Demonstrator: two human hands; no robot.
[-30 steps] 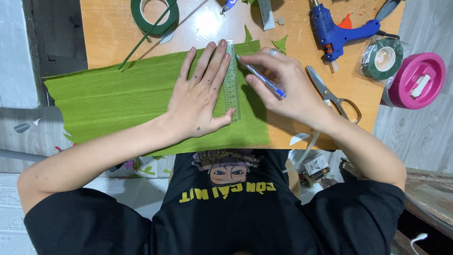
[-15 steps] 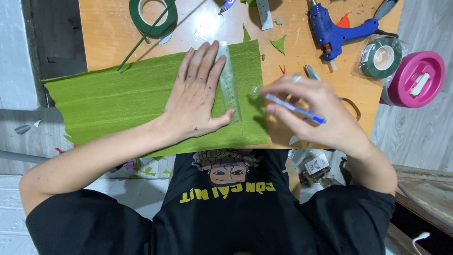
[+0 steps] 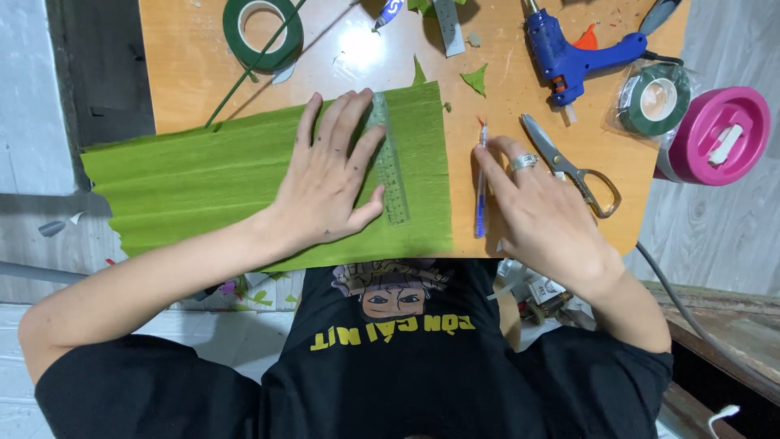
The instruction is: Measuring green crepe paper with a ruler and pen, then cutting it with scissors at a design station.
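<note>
— What's the left hand (image 3: 329, 183) doing, there in the middle of the frame?

— Lying flat, fingers spread, on the green crepe paper (image 3: 203, 183), with the fingertips pinning a clear ruler (image 3: 388, 162). Nothing is gripped; it just presses down. The ruler runs top to bottom near the paper's right edge.

— And the right hand (image 3: 540, 211)?

— Right of centre, palm down on the tabletop (image 3: 195, 77), fingers loosely apart. A blue pen (image 3: 481, 183) lies under its fingertips, just beside the paper's edge. It touches the pen but isn't closed round it.

— What else is lying about?

— Scissors (image 3: 573, 167) close to the right hand, handles toward the lower right. A blue glue gun (image 3: 573, 53) at the upper right, a wrapped roll of green tape (image 3: 654, 99) beside it, and a pink round box (image 3: 719, 134) at the far right edge. Another roll of green tape (image 3: 262, 32) sits upper left with a green wire (image 3: 252, 69) crossing it. A few green scraps (image 3: 475, 79) above the paper.

— Any thoughts on doing it well?

— I'd say the ruler wants firm, even pressure along its length, because crepe stretches and creeps under a sliding edge. The spread fingers help; keeping them back from the ruler's right edge leaves room for whatever runs along it. The paper hangs off the tabletop at the left, so that weight could tug it. Pressing with the palm too seems wise.
</note>
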